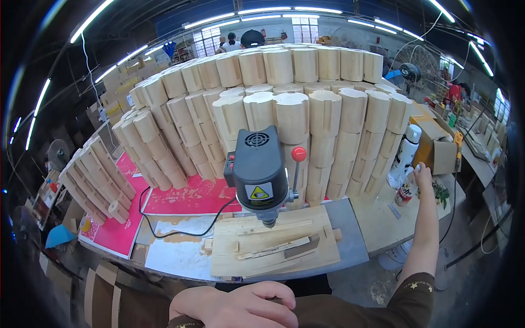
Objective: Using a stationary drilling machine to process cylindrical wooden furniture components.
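My left hand (240, 306) lies across the brown cloth of my clothing at the lower edge. Its fingers are loosely bent and apart, and nothing shows in them. Far to the right, my right arm is stretched out over the table. My right hand (422, 174) is closed beside a red and white can (406, 192) and a white spray can (406, 150); a small whitish bit shows at its fingertips, too small to name. In front of me stands a dark grey bench drill (261, 169) with a red-knobbed lever. Below its chuck lies a wooden jig board (273, 262) with strips fixed on it.
Tall stacks of grooved wooden cylinders (292, 115) stand behind the drill, with more stacks (95, 175) at the left. A black cord (180, 234) loops over the table. A cardboard box (437, 147) and a green plant (441, 192) are at the right. People are in the background.
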Motion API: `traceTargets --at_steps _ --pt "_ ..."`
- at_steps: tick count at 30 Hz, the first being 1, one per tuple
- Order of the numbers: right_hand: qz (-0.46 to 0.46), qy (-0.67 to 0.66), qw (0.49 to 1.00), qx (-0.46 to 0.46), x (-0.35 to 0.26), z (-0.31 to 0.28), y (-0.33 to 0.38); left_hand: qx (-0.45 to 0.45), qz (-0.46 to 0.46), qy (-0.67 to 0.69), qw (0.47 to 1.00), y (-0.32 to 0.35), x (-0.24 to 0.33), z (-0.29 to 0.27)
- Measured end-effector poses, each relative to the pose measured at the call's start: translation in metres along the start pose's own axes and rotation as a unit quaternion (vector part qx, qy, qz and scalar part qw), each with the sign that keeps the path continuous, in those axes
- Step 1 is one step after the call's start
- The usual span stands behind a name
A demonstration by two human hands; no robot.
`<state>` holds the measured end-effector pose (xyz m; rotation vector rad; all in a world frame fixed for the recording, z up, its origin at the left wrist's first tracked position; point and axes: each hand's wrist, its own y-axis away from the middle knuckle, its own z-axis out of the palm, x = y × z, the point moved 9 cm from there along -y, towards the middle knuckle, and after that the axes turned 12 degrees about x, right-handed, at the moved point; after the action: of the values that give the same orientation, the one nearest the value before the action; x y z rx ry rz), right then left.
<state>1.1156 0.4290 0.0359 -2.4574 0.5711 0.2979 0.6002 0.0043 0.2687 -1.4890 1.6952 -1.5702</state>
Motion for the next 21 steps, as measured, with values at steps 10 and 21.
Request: traceTargets --at_steps 10,21 --pt "-0.14 -0.49 0.846 0.156 -0.19 -0.227 0.086 -0.037 -0.008 0.028 0.999 0.01 0.009 0.004" --pt "-0.44 -0.751 0.326 -0.37 -0.404 -0.441 0.361 -0.05 -0.02 0.091 0.994 0.021 0.012 0.003"
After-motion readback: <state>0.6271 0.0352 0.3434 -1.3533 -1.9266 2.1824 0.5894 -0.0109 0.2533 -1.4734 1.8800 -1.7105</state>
